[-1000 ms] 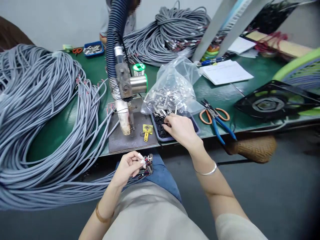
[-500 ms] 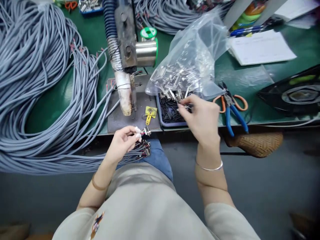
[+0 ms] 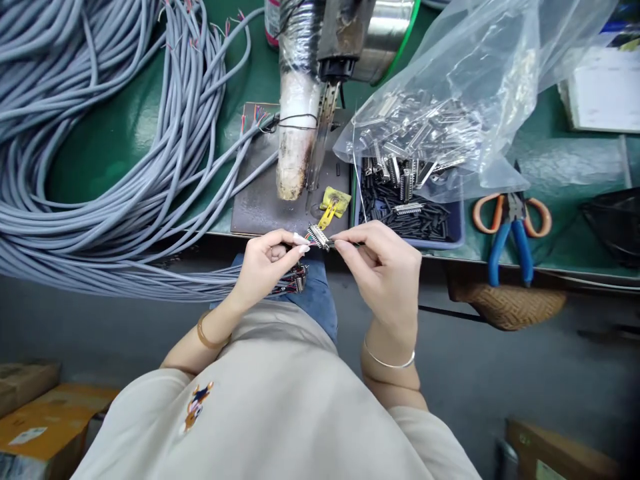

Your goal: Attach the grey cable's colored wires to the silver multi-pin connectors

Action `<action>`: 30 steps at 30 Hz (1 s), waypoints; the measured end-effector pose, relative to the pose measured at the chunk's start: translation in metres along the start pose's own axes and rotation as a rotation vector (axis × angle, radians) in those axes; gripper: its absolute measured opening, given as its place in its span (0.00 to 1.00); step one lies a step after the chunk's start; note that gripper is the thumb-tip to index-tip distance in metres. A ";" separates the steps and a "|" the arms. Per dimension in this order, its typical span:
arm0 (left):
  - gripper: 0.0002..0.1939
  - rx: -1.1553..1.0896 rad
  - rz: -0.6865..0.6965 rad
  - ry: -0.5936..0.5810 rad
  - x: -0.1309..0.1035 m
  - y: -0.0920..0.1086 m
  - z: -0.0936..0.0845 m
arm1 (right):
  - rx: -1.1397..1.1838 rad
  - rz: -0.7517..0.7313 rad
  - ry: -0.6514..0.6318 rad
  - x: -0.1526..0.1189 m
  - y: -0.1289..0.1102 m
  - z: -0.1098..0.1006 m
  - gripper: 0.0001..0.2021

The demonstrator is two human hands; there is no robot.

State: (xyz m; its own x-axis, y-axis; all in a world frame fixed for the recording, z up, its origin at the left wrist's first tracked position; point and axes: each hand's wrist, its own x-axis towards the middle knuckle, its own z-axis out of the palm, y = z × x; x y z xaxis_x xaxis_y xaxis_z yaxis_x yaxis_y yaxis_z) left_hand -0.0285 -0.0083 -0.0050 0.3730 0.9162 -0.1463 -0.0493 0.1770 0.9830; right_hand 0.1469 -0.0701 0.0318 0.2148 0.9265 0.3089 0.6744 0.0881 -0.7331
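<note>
My left hand [image 3: 270,263] pinches the wired end of a metal connector [image 3: 319,237], whose thin coloured wires run in between the fingertips. On the connector's other side my right hand [image 3: 383,263] is closed in a pinch on a small dark piece that touches or nearly touches it. Just behind the connector lies a yellow clip on a yellow sponge [image 3: 336,200]. A blue-purple tray [image 3: 454,233] of black sleeves and metal connectors stands beyond my right hand. Wired connectors [image 3: 299,279] hang in a bundle over my lap.
Grey cables [image 3: 125,220] cover the left side. A soldering fixture with a wrapped hose [image 3: 297,147] stands over a dark plate [image 3: 255,207]. A plastic bag [image 3: 435,113] of metal parts leans over the tray. Blue pliers and orange-handled scissors [image 3: 513,227] lie right.
My right hand has come from the tray to the connector at my left hand. The view has shifted closer to the bench, and the connector is now between both hands.
</note>
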 end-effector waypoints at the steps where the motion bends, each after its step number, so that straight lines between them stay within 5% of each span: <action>1: 0.08 0.010 0.015 0.000 0.000 -0.001 0.000 | -0.008 0.002 -0.013 0.001 0.000 0.001 0.08; 21: 0.07 0.086 0.083 -0.029 -0.001 -0.005 0.000 | -0.067 -0.024 -0.050 0.000 -0.002 0.007 0.08; 30: 0.13 -0.001 0.107 -0.177 -0.003 -0.001 -0.010 | -0.184 -0.223 -0.084 -0.004 0.004 0.017 0.08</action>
State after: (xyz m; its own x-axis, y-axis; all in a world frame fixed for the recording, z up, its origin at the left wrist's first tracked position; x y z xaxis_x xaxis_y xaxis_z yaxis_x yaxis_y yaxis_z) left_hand -0.0386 -0.0074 -0.0063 0.5228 0.8522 -0.0193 -0.0986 0.0830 0.9917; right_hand 0.1370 -0.0669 0.0176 -0.0074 0.9196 0.3929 0.8167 0.2323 -0.5282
